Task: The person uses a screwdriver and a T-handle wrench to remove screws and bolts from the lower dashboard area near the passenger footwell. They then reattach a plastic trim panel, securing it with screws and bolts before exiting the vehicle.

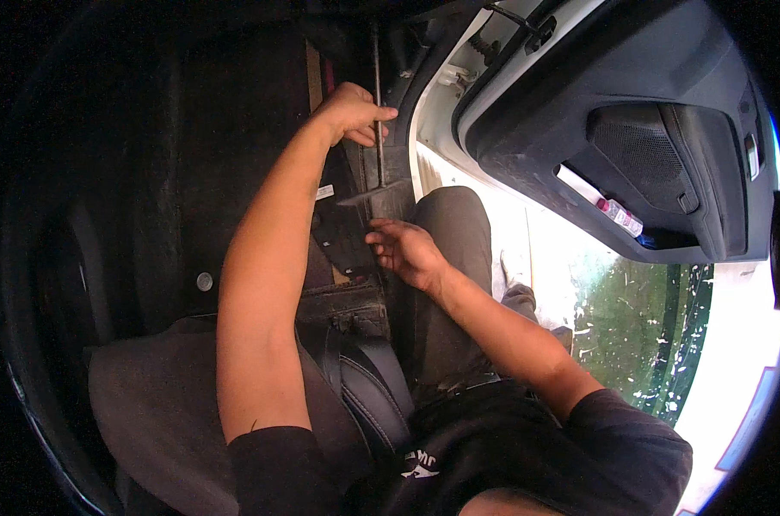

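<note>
A T-handle wrench (379, 158) extends along the car's door sill, its metal shaft running up into the dark footwell. My left hand (357, 117) has its thumb and fingers around the shaft, partway along it. The crossbar (372, 193) at the near end of the wrench looks blurred. Just below that bar is my right hand (408, 253), fingers loosely curled and apart, holding nothing. A small gap separates it from the bar. Whatever the far tip of the shaft meets is hidden in shadow.
The white-framed car door (532, 138) stands open at the right, with a small bottle (620, 217) in its pocket. Dark floor carpet (235, 161) lies left of my arm. A black leather seat edge (377, 380) is near my lap. My knee (457, 226) sits beside the sill.
</note>
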A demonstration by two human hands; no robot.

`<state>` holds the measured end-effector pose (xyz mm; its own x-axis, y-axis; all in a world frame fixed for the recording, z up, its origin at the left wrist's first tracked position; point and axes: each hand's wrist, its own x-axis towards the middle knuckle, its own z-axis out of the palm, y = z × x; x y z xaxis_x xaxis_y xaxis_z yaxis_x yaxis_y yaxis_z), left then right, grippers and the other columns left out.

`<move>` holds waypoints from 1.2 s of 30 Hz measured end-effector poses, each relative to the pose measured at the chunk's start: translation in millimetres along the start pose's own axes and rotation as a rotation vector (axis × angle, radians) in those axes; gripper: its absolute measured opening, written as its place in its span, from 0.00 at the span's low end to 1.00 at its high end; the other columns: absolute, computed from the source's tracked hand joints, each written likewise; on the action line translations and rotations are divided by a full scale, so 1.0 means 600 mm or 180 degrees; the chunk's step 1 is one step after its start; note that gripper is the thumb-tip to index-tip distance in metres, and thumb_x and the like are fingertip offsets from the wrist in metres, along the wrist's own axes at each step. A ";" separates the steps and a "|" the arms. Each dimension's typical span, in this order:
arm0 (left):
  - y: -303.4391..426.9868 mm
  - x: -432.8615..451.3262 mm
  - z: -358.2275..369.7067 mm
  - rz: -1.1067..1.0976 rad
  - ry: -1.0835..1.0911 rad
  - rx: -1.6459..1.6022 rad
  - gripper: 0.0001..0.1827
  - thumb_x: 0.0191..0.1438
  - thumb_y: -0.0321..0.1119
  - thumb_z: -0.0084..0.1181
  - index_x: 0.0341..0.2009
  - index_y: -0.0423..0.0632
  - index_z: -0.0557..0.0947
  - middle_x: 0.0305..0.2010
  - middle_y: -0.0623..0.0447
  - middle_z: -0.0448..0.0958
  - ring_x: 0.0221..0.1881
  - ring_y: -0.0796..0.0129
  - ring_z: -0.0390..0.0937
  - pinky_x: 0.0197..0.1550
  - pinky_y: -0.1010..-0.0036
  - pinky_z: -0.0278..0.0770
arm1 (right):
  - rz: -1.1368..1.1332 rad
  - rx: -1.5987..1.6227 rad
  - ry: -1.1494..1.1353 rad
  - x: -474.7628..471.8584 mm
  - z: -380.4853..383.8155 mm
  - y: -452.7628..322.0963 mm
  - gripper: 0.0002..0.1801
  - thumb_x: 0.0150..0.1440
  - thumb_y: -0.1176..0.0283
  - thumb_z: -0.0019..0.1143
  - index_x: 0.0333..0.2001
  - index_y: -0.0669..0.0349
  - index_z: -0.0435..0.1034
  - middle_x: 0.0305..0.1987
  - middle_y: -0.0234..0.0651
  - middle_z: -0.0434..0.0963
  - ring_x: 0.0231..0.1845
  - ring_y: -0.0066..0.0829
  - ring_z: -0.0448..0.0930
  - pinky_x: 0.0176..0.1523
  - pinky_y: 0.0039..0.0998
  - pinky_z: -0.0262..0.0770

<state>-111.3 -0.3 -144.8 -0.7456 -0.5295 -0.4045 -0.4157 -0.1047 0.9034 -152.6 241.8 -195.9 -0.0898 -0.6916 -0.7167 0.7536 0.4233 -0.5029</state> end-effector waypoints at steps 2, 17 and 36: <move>0.013 -0.001 0.015 0.0094 0.0268 0.0344 0.23 0.51 0.46 0.66 0.31 0.35 0.77 0.25 0.43 0.80 0.23 0.61 0.81 0.25 0.70 0.82 | -0.0552 -0.0963 -0.0021 0.002 -0.016 0.005 0.14 0.62 0.67 0.52 0.48 0.64 0.66 0.33 0.33 0.75 0.32 0.22 0.75 0.37 0.25 0.73; 0.030 0.013 0.031 -0.0021 0.0274 0.0599 0.19 0.62 0.43 0.49 0.41 0.35 0.75 0.30 0.43 0.80 0.27 0.58 0.80 0.30 0.64 0.81 | -0.1247 0.0832 0.0178 0.066 0.018 -0.018 0.22 0.64 0.53 0.47 0.36 0.64 0.68 0.25 0.31 0.71 0.19 0.22 0.69 0.25 0.23 0.69; 0.008 0.006 0.026 -0.0198 0.0130 0.0417 0.26 0.52 0.42 0.64 0.40 0.30 0.73 0.30 0.36 0.79 0.26 0.54 0.82 0.25 0.63 0.83 | -0.1755 -0.1090 0.0882 0.033 0.053 0.003 0.22 0.61 0.59 0.56 0.47 0.68 0.66 0.32 0.33 0.73 0.28 0.23 0.73 0.30 0.24 0.71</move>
<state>-124.2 10.8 -143.9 -0.6956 -0.5596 -0.4505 -0.5268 -0.0289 0.8495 -132.2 210.2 -195.4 -0.5963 -0.7031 -0.3875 0.3073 0.2460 -0.9193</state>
